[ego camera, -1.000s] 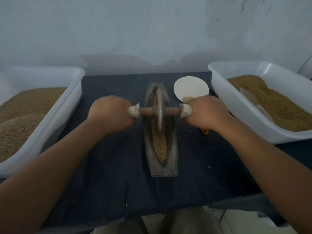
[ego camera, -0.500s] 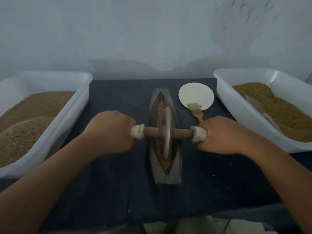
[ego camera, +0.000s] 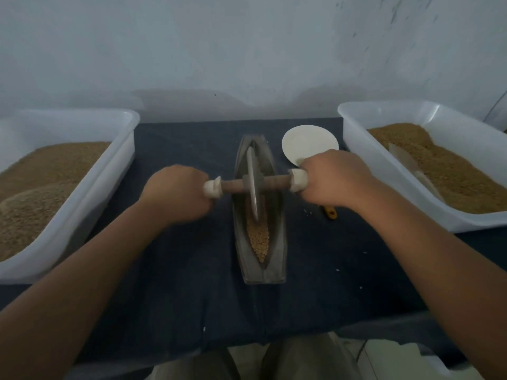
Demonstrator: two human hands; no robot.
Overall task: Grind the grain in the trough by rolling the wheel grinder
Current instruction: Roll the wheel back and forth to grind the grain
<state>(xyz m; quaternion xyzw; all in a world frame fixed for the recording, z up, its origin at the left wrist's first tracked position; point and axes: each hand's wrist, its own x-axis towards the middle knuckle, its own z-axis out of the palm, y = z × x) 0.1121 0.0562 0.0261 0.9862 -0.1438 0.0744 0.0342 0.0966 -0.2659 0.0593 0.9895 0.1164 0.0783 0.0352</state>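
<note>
Grain (ego camera: 258,237) lies heaped in the near half of a long, boat-shaped trough (ego camera: 277,242). The trough stands in the middle of a dark cloth (ego camera: 178,270), with its length running straight away from the person. The wheel grinder (ego camera: 253,185) stands upright in the trough's groove, over the far half. Its thin grey disc is edge-on to the camera, and its lower rim meets the far end of the grain heap. A wooden axle (ego camera: 274,182) passes crosswise through the disc and has a pale cap at each end.

The left hand (ego camera: 177,197) is curled round the left end of the axle, knuckles up. The right hand (ego camera: 333,179) grips the right end the same way. Both forearms reach in from the near edge of the cloth.

Just beyond the right hand a round white plate (ego camera: 307,144) lies on the cloth, its near edge hidden by the hand. An orange handle tip (ego camera: 330,212) pokes out from under the right wrist; the rest of it is hidden. A white left tub (ego camera: 120,160) and a white right tub (ego camera: 356,149) flank the trough, both heaped with brown grain. A pale flat piece (ego camera: 406,163) lies half buried in the right one, and I cannot tell what it is. A grey wall (ego camera: 247,50) rises behind.
</note>
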